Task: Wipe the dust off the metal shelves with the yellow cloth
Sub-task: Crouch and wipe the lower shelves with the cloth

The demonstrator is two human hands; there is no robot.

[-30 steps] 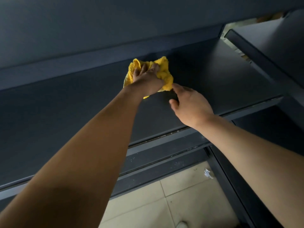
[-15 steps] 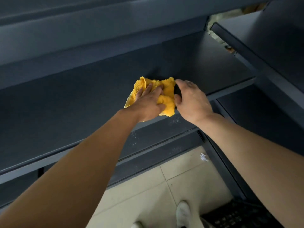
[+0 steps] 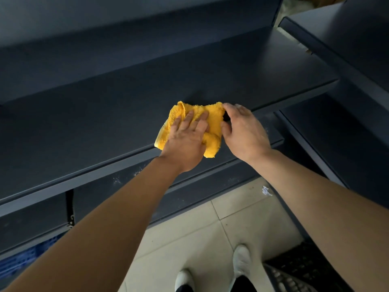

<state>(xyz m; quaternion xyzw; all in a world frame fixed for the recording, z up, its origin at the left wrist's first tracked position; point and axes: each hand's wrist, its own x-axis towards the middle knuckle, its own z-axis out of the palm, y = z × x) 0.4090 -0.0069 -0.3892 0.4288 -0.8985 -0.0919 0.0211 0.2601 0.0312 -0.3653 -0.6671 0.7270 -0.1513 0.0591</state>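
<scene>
A crumpled yellow cloth (image 3: 212,123) lies at the front edge of a dark metal shelf (image 3: 105,114), with its lower part hanging over the lip. My left hand (image 3: 185,142) lies flat on top of the cloth, fingers spread, pressing it onto the shelf. My right hand (image 3: 244,133) is beside it on the right, thumb and fingers curled around the cloth's right edge. Part of the cloth is hidden under my left hand.
A lower shelf (image 3: 263,131) juts out under the cloth, dusty along its front. Another dark shelf unit (image 3: 347,49) stands at the right. Below are beige floor tiles (image 3: 210,234), a paper scrap (image 3: 266,190), my white shoes (image 3: 242,262) and a black mat (image 3: 303,270).
The cloth and both hands have come from deeper on the shelf toward its front edge. My right hand has closed in on the cloth's right side. The view tilted down.
</scene>
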